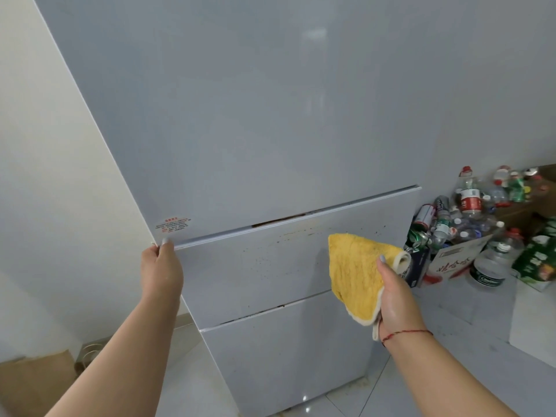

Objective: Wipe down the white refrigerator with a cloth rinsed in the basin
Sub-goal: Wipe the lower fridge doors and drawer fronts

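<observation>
to do this pass well, press the yellow cloth (356, 273) flat on the speckled middle door (270, 266) of the refrigerator (240, 115) and rub the brown spots under the seam. the right hand (394, 296) pinches the cloth by its edge, just off the door; the left hand (161, 266) fingers curl on the door's left corner, steadying it.

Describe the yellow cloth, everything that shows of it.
The yellow cloth looks like fluffy terry with a cream border and a paler underside that shows where one corner curls over. It hangs folded into a rough triangle, held up in front of the speckled middle door of the refrigerator. The right hand holds it in a grip at its right edge, thumb on the front. Whether it touches the door cannot be told.
</observation>
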A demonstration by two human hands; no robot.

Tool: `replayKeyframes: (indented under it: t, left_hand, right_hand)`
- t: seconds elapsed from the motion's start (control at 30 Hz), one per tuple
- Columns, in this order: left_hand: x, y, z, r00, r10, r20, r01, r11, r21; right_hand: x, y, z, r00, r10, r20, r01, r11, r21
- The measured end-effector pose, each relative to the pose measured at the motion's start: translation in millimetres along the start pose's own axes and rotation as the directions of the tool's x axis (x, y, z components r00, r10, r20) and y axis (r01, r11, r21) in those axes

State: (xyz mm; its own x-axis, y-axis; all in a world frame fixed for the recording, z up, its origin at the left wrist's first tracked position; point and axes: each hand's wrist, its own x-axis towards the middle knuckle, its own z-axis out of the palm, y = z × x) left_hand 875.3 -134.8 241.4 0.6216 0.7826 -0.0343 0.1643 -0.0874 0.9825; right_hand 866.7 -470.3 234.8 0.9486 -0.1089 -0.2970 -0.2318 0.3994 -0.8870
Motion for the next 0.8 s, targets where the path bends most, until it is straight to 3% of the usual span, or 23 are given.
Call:
replayKeyframes:
  t: [0.3,0.5,0.57,0.67,0.73,0.8]
  left_hand:
    - [-70,10,5,0.953,0.028,-0.301,0.028,0.983,0.181]
    - [-110,29,5,0.925,0.168,-0.342,-0.042,0.937,0.346]
    - [-121,30,8,0.925,0.157,-0.346,-0.006,0.916,0.401]
    - [-132,30,10,0.923,0.129,-0.364,0.038,0.908,0.418]
    - [-137,32,11,0.916,0.117,-0.383,0.053,0.912,0.407]
    - [-140,35,12,0.913,0.104,-0.394,0.06,0.923,0.381]
  right_hand:
    - [36,-34,-33,0.983,-0.174,-0.051,0.165,0.975,-0.149]
    - [48,-78,-58,0.895,-0.445,-0.007,0.418,0.846,-0.332]
    - [62,-95,-68,0.818,-0.572,0.066,0.542,0.727,-0.42]
    - [97,-115,-67,0.638,-0.719,0.277,0.691,0.375,-0.618]
    - [121,-115,-57,0.586,-0.692,0.421,0.691,0.155,-0.706]
    - [136,-99,-47,0.585,-0.639,0.499,0.653,0.007,-0.757]
